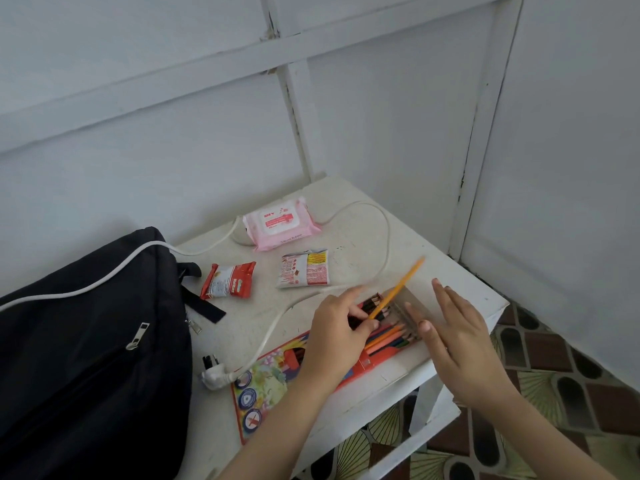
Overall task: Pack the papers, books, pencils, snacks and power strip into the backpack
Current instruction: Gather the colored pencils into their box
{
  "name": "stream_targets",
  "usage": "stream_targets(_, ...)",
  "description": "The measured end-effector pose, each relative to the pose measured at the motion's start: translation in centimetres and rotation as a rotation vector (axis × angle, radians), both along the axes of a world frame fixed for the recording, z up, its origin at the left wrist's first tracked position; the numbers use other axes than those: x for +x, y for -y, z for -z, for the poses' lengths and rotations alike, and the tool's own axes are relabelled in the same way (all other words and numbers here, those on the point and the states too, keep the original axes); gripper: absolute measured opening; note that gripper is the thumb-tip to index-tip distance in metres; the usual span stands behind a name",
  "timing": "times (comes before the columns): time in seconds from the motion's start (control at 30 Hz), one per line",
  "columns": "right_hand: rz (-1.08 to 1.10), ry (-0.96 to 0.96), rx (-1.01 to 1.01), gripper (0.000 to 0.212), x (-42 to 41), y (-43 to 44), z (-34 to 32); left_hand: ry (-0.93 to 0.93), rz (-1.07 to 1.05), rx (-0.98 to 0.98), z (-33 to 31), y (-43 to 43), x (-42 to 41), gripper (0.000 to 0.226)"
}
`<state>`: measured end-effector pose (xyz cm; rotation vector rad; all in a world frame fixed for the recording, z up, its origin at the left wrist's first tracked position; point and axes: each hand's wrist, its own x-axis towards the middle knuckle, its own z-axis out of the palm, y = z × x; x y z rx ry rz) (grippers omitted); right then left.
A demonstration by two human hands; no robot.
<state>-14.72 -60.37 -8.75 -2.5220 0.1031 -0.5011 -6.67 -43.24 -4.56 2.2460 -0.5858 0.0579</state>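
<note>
A flat red box of coloured pencils (273, 375) lies open at the table's front edge, pencil tips showing at its far end. My left hand (337, 336) pinches an orange pencil (401, 284) that points up and away over the box. With straight fingers, my right hand (457, 337) touches the box's open flap (410, 301). The black backpack (86, 358) stands at the left, its front zipper closed. Two snack packets (229, 281) (304, 268) lie mid-table. A white power cord (381, 237) loops across the table, its plug (214, 375) near the backpack.
A pink pack of wet wipes (280, 223) sits at the back of the small white table (349, 188), which stands in a corner of white panelled walls. Patterned floor tiles (554, 393) show to the right and below.
</note>
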Motion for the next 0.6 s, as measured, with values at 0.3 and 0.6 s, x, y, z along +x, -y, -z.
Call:
stream_targets(0.3, 0.05, -0.038, 0.007, 0.066, 0.2, -0.1, -0.5, 0.332, 0.048, 0.181, 1.3, -1.4, -0.5, 0.007)
stream_targets(0.6, 0.099, -0.149, -0.089, 0.081, 0.9, -0.2, -0.7, 0.301, 0.11, 0.329, 1.6, -3.0, -1.9, 0.043)
